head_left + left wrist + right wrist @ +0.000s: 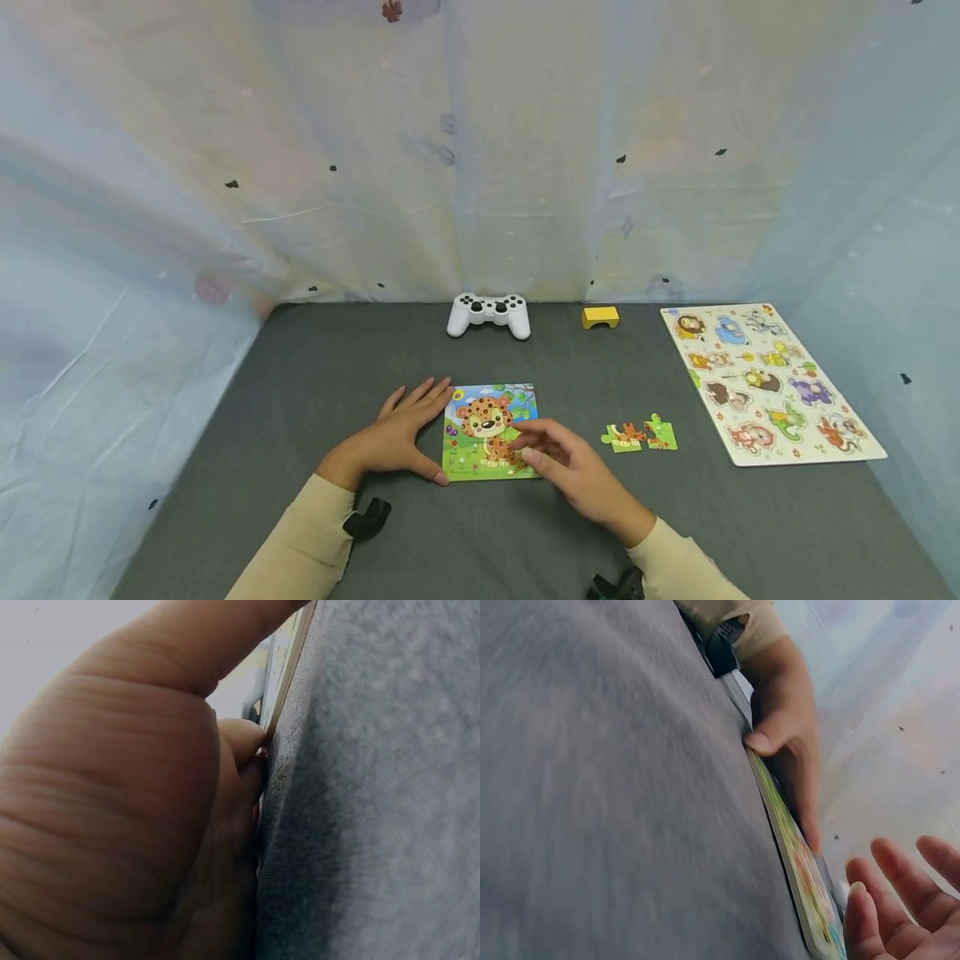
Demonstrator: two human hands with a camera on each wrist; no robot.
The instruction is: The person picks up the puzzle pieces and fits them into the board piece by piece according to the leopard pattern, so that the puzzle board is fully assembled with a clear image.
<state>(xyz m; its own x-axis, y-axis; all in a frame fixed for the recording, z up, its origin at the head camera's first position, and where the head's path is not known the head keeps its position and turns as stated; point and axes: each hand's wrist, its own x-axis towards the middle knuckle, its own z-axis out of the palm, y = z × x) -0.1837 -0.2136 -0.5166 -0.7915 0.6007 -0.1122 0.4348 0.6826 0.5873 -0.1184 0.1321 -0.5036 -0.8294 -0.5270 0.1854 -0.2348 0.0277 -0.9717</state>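
Observation:
A square jigsaw puzzle (480, 462) with a spotted leopard cub on green grass lies flat on the dark cloth. My left hand (393, 433) rests along its left side, fingers spread and straight, with the thumb at the lower left corner. Over the puzzle's right part is my right hand (573, 475), its fingers loosely bent and covering some of the picture. In the right wrist view those fingers (907, 900) stand apart, and no piece shows between them. Two loose jigsaw pieces, one left (626, 438) and one right (661, 433), lie to the right of the puzzle.
A white game controller (489, 314) sits at the back, with a yellow arch block (600, 317) to its right. A white animal board (780, 387) lies at the far right. Hanging pale cloth (525, 167) closes off the back and both sides of the table.

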